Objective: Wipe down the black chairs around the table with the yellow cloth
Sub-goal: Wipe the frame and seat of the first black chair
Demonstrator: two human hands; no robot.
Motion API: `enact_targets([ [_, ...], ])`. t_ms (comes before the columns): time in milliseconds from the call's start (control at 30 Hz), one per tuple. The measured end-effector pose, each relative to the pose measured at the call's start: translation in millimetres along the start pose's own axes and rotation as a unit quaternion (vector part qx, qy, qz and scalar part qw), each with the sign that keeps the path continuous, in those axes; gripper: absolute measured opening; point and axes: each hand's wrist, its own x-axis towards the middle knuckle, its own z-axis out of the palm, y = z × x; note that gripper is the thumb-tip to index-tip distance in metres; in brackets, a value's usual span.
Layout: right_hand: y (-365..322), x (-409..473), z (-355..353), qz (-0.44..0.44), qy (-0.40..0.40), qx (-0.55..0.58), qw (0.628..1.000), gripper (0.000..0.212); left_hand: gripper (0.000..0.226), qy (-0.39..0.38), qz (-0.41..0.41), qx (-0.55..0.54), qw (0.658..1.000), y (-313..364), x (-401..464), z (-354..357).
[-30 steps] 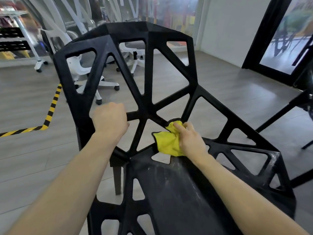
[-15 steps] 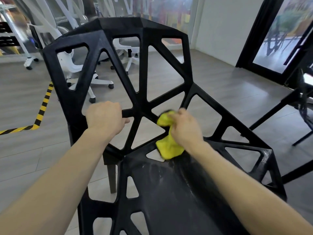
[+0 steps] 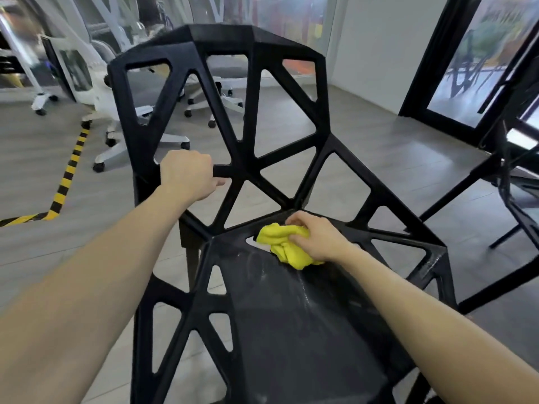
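A black chair (image 3: 291, 330) with an angular cut-out frame fills the middle of the view, its backrest (image 3: 248, 91) rising away from me. My left hand (image 3: 188, 174) is closed around a horizontal strut low in the backrest. My right hand (image 3: 318, 239) presses a crumpled yellow cloth (image 3: 284, 247) onto the back of the seat, where the seat meets the backrest. Pale wipe streaks show on the seat in front of the cloth.
Black frame legs (image 3: 466, 185) of other furniture stand at the right. White office chairs on castors (image 3: 116, 141) stand behind the backrest. Yellow-black tape (image 3: 65, 182) runs across the grey floor at the left. A dark-framed glass door (image 3: 466, 68) is at the far right.
My right hand has brought the cloth down from the lower backrest struts onto the rear of the seat. My left hand keeps its grip on the strut. The view has shifted slightly.
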Motion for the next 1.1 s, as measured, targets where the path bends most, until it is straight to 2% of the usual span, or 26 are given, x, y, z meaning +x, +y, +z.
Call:
enact_targets([
  [67,3.7,0.5,-3.8,-0.001,0.049,0.006,0.999,0.023,0.060,-0.002,0.031,0.025,0.999,1.7,0.9,1.7],
  [100,3.7,0.3,-9.4,0.006,0.059,0.024,0.998,0.019,0.062,0.022,0.055,0.007,0.998,4.7,-3.7,3.3],
  [167,-2.1,-1.0,-28.3,0.011,0.070,0.083,0.994,0.017,0.081,0.066,0.102,-0.150,0.981,18.4,-21.3,6.7],
  [200,-6.6,-2.4,-38.2,0.011,0.070,0.141,0.987,0.016,0.092,0.052,0.123,-0.258,0.957,28.2,-33.5,5.3],
  [233,-11.2,-3.2,-47.2,0.011,0.068,0.222,0.973,0.016,0.101,0.003,0.133,-0.380,0.915,37.7,-45.3,1.8],
  [267,-17.4,-4.9,-54.3,0.013,0.059,0.310,0.949,0.016,0.107,-0.081,0.129,-0.504,0.850,45.8,-54.8,-0.8],
  [333,-32.6,-10.9,-64.1,0.020,0.033,0.463,0.885,0.021,0.104,-0.244,0.100,-0.679,0.685,57.7,-66.1,-3.4],
  [367,-37.7,-13.3,-66.9,0.026,0.025,0.518,0.855,0.025,0.093,-0.282,0.079,-0.725,0.623,59.6,-66.5,-2.9],
  [400,-40.9,-16.0,-69.4,0.029,0.015,0.560,0.828,0.029,0.079,-0.298,0.060,-0.745,0.593,60.4,-64.5,-2.6],
  [433,-40.2,-17.3,-70.6,0.034,0.001,0.584,0.811,0.036,0.065,-0.297,0.044,-0.756,0.581,60.8,-63.1,-4.7],
  [467,-38.9,-18.5,-71.1,0.044,-0.016,0.583,0.811,0.045,0.057,-0.290,0.026,-0.760,0.581,61.1,-60.8,-5.0],
  [533,-37.2,-18.6,-69.5,0.079,-0.044,0.482,0.872,0.068,0.058,-0.268,0.002,-0.754,0.600,61.8,-60.2,-7.9],
  [600,-42.1,-17.4,-60.7,0.097,-0.044,0.332,0.937,0.082,0.064,-0.234,0.007,-0.723,0.650,62.5,-60.6,-9.4],
  [633,-44.6,-15.1,-55.6,0.100,-0.025,0.292,0.951,0.079,0.063,-0.218,0.013,-0.704,0.676,63.4,-61.0,-10.6],
  [667,-45.9,-11.0,-51.1,0.099,0.000,0.278,0.956,0.069,0.059,-0.205,0.019,-0.690,0.694,63.9,-61.2,-10.5],
  [767,-45.5,2.4,-51.0,0.078,0.070,0.197,0.975,0.022,0.049,-0.169,0.018,-0.676,0.717,58.1,-60.1,-12.0],
  [833,-37.8,13.1,-56.0,0.098,0.112,0.180,0.972,0.020,0.044,-0.128,0.019,-0.636,0.761,50.1,-58.4,-14.2],
  [933,-23.6,30.2,-58.7,0.121,0.132,0.219,0.959,0.026,0.069,-0.055,-0.001,-0.539,0.841,43.9,-48.5,-12.1],
  [967,-21.7,34.0,-61.2,0.112,0.140,0.226,0.957,0.024,0.065,-0.032,-0.007,-0.516,0.856,42.7,-44.6,-13.3],
  [1067,-16.5,46.6,-72.7,0.049,0.164,0.235,0.957,0.027,0.027,0.060,0.018,-0.432,0.900,42.0,-37.7,-22.6],
  [1100,-15.2,45.6,-76.1,0.031,0.173,0.204,0.963,0.028,0.025,0.072,0.031,-0.413,0.907,43.7,-37.6,-24.5],
])
